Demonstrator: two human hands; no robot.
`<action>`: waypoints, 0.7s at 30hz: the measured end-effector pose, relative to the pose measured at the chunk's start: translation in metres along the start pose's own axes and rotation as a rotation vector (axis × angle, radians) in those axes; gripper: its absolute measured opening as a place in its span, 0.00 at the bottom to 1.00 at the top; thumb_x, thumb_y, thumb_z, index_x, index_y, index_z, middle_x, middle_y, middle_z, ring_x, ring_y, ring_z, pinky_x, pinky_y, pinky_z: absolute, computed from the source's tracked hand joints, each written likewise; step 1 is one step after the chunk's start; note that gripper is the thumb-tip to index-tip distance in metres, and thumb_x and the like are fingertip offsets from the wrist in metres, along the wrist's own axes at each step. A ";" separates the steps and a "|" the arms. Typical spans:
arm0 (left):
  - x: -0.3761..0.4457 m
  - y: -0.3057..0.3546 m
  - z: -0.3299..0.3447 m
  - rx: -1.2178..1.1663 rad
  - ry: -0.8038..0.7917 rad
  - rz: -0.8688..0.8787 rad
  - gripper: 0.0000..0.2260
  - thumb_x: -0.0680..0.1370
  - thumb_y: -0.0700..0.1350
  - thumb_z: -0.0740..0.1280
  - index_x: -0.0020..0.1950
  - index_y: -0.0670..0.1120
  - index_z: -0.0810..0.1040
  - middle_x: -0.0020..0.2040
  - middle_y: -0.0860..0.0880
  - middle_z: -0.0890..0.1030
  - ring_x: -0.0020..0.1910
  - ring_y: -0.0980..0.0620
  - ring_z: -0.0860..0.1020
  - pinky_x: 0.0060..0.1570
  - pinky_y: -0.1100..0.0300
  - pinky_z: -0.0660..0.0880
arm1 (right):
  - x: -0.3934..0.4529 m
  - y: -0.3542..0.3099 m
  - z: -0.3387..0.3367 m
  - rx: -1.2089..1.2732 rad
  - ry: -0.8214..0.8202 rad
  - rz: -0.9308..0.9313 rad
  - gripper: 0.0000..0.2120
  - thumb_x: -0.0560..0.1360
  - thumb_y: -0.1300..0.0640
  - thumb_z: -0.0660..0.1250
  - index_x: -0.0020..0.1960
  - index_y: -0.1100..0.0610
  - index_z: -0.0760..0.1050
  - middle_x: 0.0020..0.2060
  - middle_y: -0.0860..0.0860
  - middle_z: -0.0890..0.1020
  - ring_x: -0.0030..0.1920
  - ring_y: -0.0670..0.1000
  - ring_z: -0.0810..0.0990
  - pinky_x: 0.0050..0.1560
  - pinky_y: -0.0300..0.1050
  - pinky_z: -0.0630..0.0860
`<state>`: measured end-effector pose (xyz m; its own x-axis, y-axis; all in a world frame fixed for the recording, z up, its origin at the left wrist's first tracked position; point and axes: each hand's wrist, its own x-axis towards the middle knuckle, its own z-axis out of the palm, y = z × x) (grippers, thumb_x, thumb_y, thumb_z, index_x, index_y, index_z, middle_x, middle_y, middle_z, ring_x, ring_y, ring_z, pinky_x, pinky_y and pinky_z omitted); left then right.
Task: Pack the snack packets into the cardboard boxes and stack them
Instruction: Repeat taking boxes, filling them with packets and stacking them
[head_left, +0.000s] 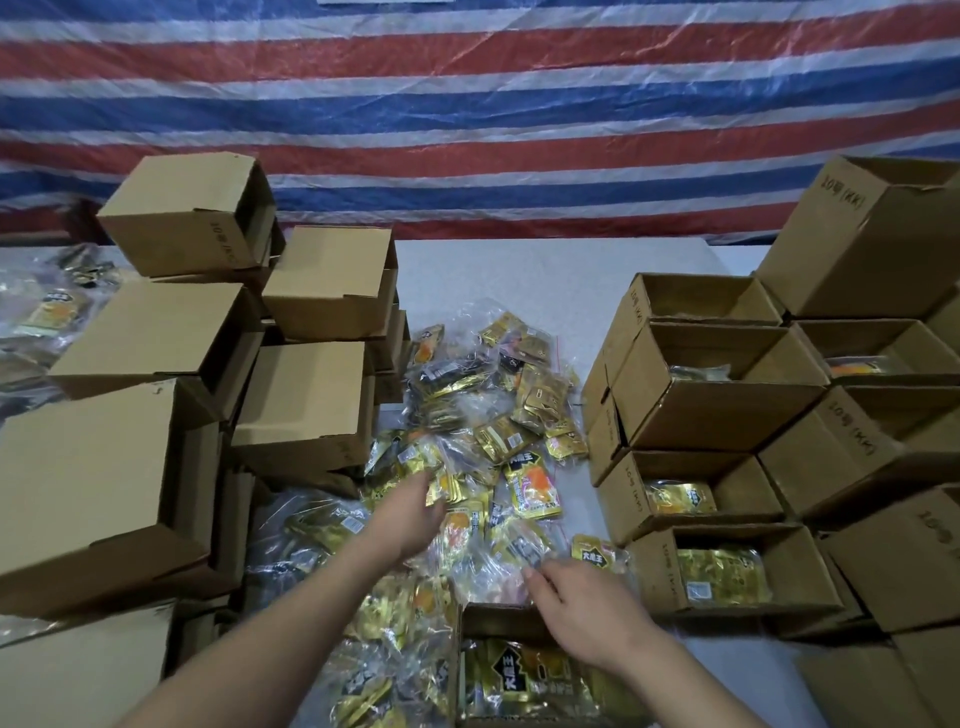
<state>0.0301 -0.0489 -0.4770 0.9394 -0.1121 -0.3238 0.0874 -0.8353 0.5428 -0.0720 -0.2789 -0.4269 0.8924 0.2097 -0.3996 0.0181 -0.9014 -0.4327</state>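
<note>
Both hands over the snack packets (467, 415) heaped mid-desk (545, 270), picking stage. Left hand (410, 514) reaches into the heap, fingers (434, 506) loosely curved around the edge of a gold packet bundle just ahead of the fingertips; looks like contact, but a firm grip can't be confirmed, so call it part-closed and uncertain. Right hand (582, 597) sits palm down, fingers (537, 577) spread and relaxed, tips touching a clear-wrapped packet (524, 545) just beyond them, nothing clearly held. Target looks like the open box (519, 670) directly under the right wrist, already holding a large gold packet. Filled open boxes (727, 566) stand to the right of the right fingers; closed stacked boxes (306, 400) to the left of the left fingers. To do it well: close the left fingers fully on one bagged bundle, not a loose corner, since the slick film will likely slip; lift clear of the heap before swinging back so neighbours aren't dragged along. Use the right fingers to pin or slide the clear packet toward the box rim. Lay packets flat so the flaps can shut later and boxes stack square. Risk: packets sliding off the near desk edge.
</note>
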 end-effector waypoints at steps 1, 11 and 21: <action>0.021 0.000 -0.003 0.067 -0.011 -0.024 0.23 0.81 0.49 0.64 0.74 0.43 0.66 0.68 0.45 0.75 0.63 0.47 0.76 0.62 0.53 0.74 | 0.002 0.001 -0.003 0.024 0.013 0.010 0.26 0.82 0.36 0.46 0.51 0.49 0.78 0.46 0.46 0.80 0.47 0.45 0.79 0.53 0.49 0.78; 0.118 -0.027 0.005 0.341 -0.159 -0.138 0.36 0.71 0.42 0.74 0.75 0.43 0.61 0.55 0.45 0.75 0.53 0.46 0.75 0.53 0.53 0.76 | 0.003 0.019 0.000 0.211 0.028 0.109 0.21 0.82 0.36 0.49 0.37 0.43 0.70 0.35 0.42 0.73 0.40 0.42 0.75 0.41 0.43 0.72; 0.118 -0.040 0.007 0.316 -0.134 -0.121 0.48 0.65 0.50 0.78 0.78 0.46 0.54 0.68 0.43 0.69 0.67 0.43 0.68 0.67 0.50 0.69 | 0.010 0.013 0.013 0.243 0.017 0.105 0.21 0.82 0.37 0.51 0.37 0.48 0.67 0.35 0.47 0.75 0.38 0.43 0.75 0.41 0.43 0.71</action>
<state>0.1350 -0.0322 -0.5421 0.8751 -0.0547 -0.4808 0.0688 -0.9695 0.2354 -0.0685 -0.2841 -0.4471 0.8911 0.1120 -0.4398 -0.1818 -0.7998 -0.5720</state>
